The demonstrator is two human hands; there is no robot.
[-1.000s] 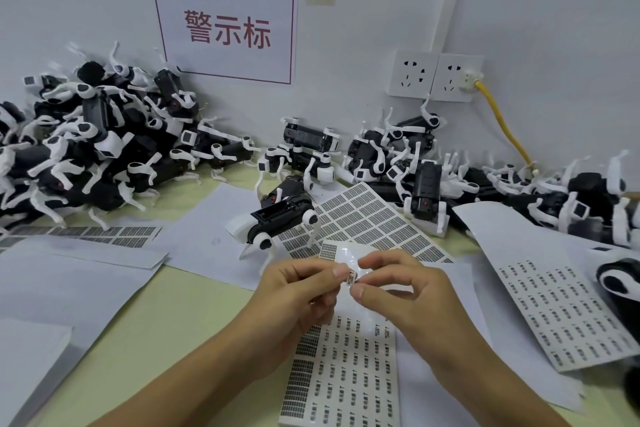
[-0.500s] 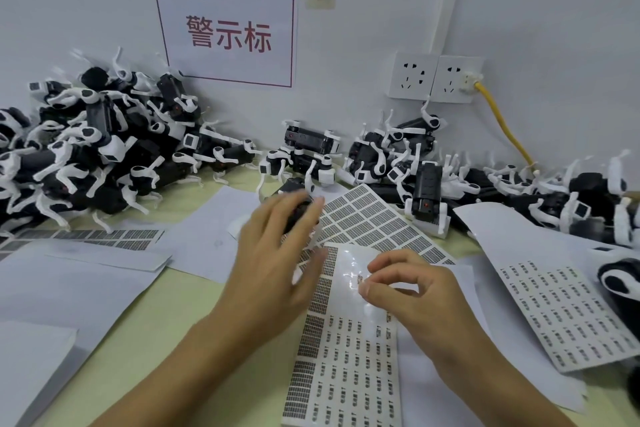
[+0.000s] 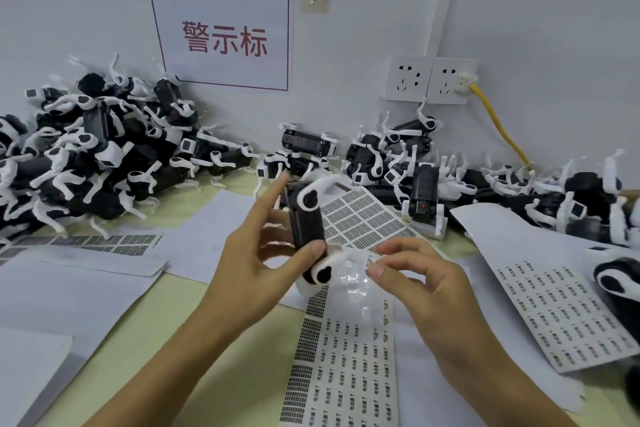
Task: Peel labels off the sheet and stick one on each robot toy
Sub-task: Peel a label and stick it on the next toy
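Note:
My left hand [image 3: 252,253] grips a black robot toy with white legs [image 3: 307,225], held upright above the table in the centre. My right hand [image 3: 412,274] is just right of the toy's lower end and pinches a small label [image 3: 370,262] between thumb and forefinger. Below both hands lies the label sheet [image 3: 346,364], with its upper rows peeled bare and shiny. A large heap of robot toys [image 3: 86,156] fills the back left. More toys [image 3: 415,166] lie along the wall at centre and right.
White backing sheets [image 3: 69,291] cover the left of the table. Another label sheet [image 3: 568,312] lies at right, and one with larger labels [image 3: 360,222] behind the held toy. Wall sockets [image 3: 429,81] with a yellow cable [image 3: 498,128] are behind.
My left hand reached forward, took the robot toy off the table and lifted it upright toward me. My right hand kept the peeled label and stayed over the sheet.

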